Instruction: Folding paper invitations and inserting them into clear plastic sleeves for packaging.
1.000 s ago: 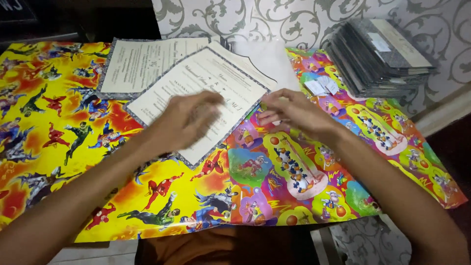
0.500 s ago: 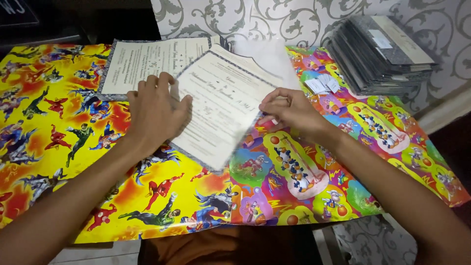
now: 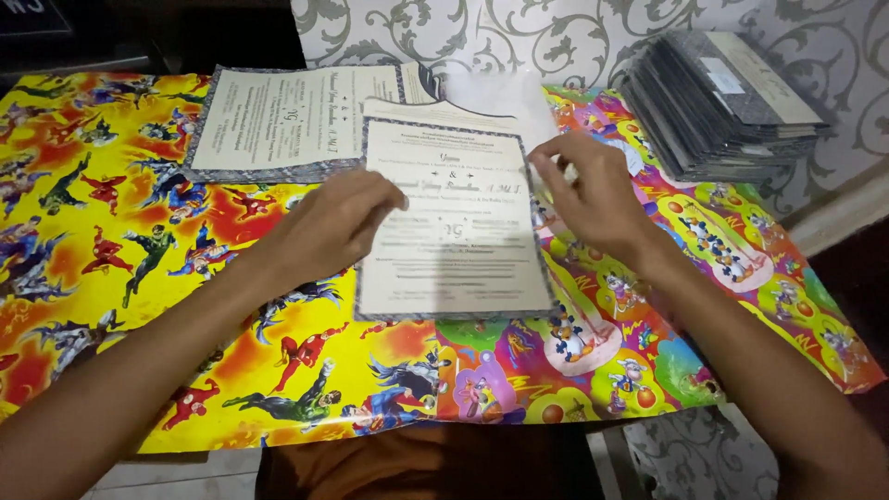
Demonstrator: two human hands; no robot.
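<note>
left hand flat and open on the left edge of a cream printed card, right hand with loosely spread fingers touching its right edge, card lying squarely on bright cartoon-print paper, second card behind, dark envelope stack far right.

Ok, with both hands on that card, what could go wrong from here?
1. The left hand and right hand press opposite edges of the printed card; squeezing inward could crease it.
2. The card overlaps a second card behind it; sliding may drag that one askew.
3. The dark stack sits near the right hand; a wide sweep might knock it.
</note>
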